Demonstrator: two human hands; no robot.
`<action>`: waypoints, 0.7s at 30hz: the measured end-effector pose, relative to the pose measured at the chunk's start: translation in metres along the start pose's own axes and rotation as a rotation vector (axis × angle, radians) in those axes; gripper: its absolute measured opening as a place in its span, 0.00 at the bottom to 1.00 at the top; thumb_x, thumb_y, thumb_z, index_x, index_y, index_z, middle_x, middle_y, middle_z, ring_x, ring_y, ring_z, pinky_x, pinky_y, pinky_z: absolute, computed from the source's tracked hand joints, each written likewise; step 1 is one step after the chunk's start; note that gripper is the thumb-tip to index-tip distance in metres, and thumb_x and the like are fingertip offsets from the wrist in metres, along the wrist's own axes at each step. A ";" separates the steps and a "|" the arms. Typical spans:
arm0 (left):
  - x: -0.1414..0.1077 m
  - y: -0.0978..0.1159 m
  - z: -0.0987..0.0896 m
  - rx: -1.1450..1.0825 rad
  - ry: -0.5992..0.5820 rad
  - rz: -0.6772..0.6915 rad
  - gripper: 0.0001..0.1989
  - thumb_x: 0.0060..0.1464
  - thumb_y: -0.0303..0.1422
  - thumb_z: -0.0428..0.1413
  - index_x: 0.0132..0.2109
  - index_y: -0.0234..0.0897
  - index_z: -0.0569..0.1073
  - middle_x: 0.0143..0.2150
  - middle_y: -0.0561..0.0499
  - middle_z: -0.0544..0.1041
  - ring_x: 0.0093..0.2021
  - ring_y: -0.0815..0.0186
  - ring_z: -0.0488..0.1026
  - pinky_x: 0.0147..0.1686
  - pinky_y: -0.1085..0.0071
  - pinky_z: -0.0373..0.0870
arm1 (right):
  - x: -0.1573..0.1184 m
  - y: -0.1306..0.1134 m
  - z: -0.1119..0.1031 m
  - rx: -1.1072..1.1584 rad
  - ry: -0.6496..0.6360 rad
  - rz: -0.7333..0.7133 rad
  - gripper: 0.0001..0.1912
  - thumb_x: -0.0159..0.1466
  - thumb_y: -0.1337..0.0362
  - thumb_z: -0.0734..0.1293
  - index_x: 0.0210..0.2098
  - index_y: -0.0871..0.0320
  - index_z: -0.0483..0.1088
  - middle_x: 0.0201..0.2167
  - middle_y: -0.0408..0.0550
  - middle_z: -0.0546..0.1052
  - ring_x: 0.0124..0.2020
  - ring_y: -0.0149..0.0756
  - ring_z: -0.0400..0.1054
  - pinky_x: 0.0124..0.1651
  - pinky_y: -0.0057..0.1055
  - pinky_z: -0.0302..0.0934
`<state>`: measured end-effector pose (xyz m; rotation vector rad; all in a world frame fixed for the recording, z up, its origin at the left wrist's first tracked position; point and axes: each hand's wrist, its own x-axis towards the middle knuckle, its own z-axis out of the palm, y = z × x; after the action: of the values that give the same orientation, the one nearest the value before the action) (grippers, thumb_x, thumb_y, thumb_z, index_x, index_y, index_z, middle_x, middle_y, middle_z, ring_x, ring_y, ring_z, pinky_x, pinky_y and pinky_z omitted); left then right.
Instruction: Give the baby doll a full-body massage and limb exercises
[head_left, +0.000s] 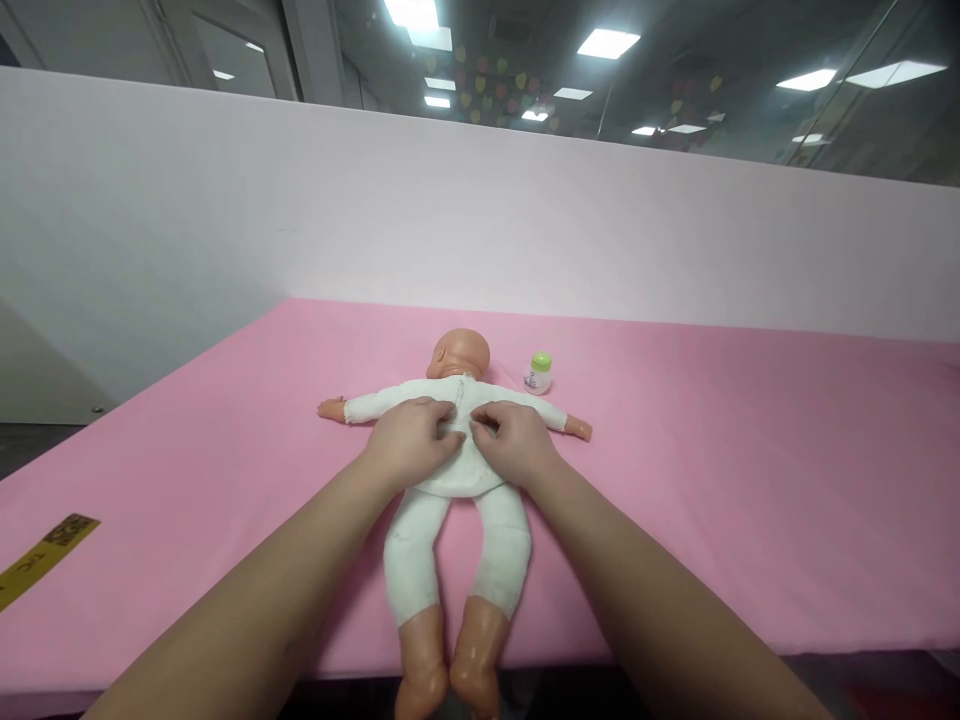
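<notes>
A baby doll [469,462] with a soft white cloth body lies face down, its head at the far end and its arms stretched out sideways. Its back seam runs down the middle between my hands. My left hand [415,435] rests on the left side of the doll's back, fingers curved and thumb apart from them. On the right side of the back lies my right hand [514,435], bent in much the same way, with a gap between thumb and forefinger. Neither hand has anything visible in it. The doll's bare lower legs reach past the near edge.
The doll lies on a pink padded table [712,480]. Beyond its right arm stands a small clear bottle with a green lid [539,373]. A yellow label strip [46,562] sticks to the left. A white wall panel [525,220] borders the far side.
</notes>
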<state>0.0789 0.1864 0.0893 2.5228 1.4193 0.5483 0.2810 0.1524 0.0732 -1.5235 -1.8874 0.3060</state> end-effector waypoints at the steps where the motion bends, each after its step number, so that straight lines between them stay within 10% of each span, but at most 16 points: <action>1: 0.001 0.001 0.003 0.036 0.047 0.025 0.20 0.61 0.43 0.57 0.55 0.42 0.80 0.52 0.45 0.81 0.52 0.48 0.77 0.51 0.53 0.73 | 0.000 0.000 0.001 -0.023 0.022 -0.012 0.07 0.68 0.65 0.67 0.38 0.54 0.79 0.40 0.46 0.83 0.44 0.41 0.75 0.47 0.36 0.64; 14: 0.002 0.000 0.019 0.141 -0.002 0.208 0.31 0.61 0.36 0.54 0.69 0.35 0.71 0.73 0.41 0.68 0.74 0.48 0.63 0.72 0.50 0.58 | 0.001 0.002 0.004 -0.027 -0.110 0.006 0.15 0.70 0.65 0.64 0.53 0.53 0.79 0.52 0.50 0.82 0.54 0.46 0.75 0.58 0.40 0.65; 21: 0.006 -0.009 0.026 0.125 -0.074 0.157 0.42 0.59 0.38 0.55 0.77 0.31 0.57 0.80 0.39 0.51 0.80 0.46 0.45 0.76 0.44 0.45 | 0.004 0.014 0.017 -0.035 -0.111 -0.004 0.34 0.69 0.65 0.65 0.73 0.65 0.62 0.74 0.58 0.64 0.76 0.47 0.55 0.78 0.44 0.48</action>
<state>0.0857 0.1964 0.0636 2.7386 1.2753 0.3987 0.2807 0.1636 0.0544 -1.5544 -1.9904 0.3646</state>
